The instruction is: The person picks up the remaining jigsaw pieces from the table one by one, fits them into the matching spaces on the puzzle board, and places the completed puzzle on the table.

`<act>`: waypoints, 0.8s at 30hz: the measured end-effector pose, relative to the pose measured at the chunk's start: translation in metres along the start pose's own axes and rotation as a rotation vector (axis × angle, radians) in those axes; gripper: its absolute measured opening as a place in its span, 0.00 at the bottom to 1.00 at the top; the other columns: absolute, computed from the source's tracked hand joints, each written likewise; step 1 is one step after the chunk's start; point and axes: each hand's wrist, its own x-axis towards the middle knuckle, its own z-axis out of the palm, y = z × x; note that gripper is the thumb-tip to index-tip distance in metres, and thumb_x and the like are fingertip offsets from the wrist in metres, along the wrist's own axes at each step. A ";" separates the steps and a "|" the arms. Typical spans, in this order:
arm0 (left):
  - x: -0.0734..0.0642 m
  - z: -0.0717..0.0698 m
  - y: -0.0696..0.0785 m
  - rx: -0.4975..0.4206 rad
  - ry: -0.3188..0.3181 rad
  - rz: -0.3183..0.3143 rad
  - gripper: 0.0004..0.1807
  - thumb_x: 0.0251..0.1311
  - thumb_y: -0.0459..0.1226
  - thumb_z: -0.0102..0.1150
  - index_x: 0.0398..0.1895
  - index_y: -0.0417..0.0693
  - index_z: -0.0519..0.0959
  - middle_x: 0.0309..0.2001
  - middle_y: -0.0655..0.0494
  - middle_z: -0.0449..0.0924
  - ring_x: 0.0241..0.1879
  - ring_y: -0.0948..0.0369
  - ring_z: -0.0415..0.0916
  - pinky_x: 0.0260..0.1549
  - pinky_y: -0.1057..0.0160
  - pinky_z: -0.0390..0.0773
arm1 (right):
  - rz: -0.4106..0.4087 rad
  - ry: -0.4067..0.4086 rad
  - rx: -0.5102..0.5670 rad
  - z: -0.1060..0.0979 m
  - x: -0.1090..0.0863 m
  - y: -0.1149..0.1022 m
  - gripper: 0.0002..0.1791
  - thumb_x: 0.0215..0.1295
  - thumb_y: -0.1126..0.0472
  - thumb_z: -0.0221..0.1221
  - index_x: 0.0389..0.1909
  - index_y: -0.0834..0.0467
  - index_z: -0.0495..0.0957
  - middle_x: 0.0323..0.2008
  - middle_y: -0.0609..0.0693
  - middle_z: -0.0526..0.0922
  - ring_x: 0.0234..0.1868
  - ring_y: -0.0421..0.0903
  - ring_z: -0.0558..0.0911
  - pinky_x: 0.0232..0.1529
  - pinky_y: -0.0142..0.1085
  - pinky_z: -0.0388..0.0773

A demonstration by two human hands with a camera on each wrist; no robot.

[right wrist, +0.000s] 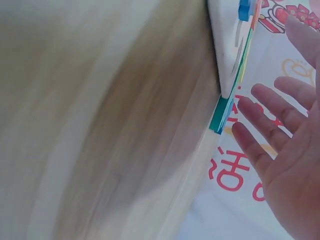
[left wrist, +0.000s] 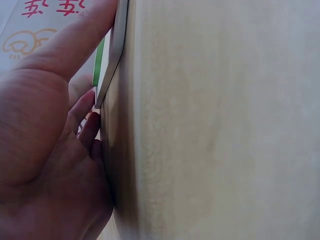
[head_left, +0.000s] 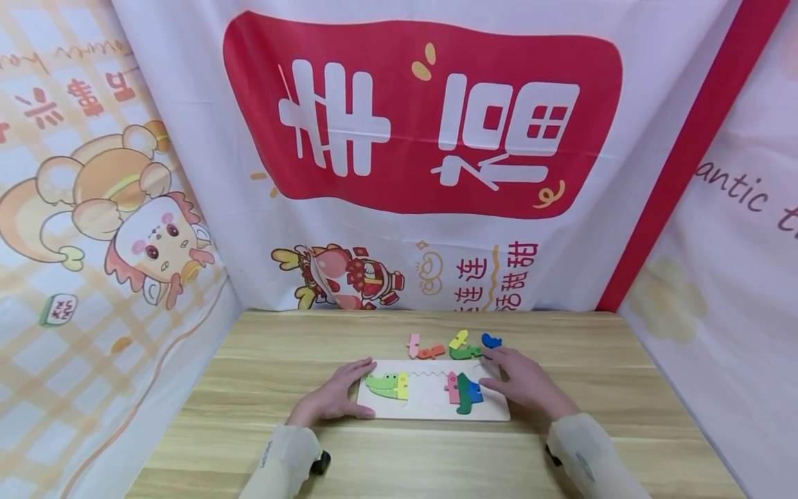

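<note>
2 arms (head_left: 283, 461) are pointing forward. Left hand (head_left: 333, 391) is holding thumb (head_left: 360, 411) apart. Right hand (head_left: 522, 380) is holding fingers (right wrist: 261, 122) spread.

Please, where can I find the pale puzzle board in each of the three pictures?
Head: puzzle board below centre, between left hand and right hand.
Left wrist: puzzle board at top, left of centre, nearly edge-on.
Right wrist: puzzle board at top, right of centre, nearly edge-on.
Shared landmark: small red writing on the wall cloth.

The head view is evenly bright; both wrist views are dimmer, with soft shadows across the blurred wood-grain tabletop (right wrist: 100, 150).
</note>
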 end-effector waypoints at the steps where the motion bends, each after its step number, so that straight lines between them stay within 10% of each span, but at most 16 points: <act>1: 0.000 0.000 0.000 -0.001 0.000 -0.003 0.59 0.49 0.60 0.77 0.82 0.56 0.58 0.84 0.52 0.49 0.82 0.42 0.45 0.77 0.31 0.51 | 0.005 0.004 0.007 0.000 0.003 -0.002 0.43 0.66 0.36 0.65 0.78 0.46 0.66 0.75 0.55 0.70 0.76 0.61 0.66 0.72 0.66 0.66; 24: 0.001 0.001 -0.006 0.012 0.004 0.016 0.60 0.49 0.62 0.76 0.83 0.59 0.56 0.85 0.55 0.47 0.82 0.44 0.43 0.77 0.32 0.50 | 0.029 0.016 0.102 0.036 0.089 -0.068 0.35 0.67 0.41 0.67 0.74 0.41 0.71 0.75 0.49 0.71 0.78 0.56 0.65 0.76 0.61 0.64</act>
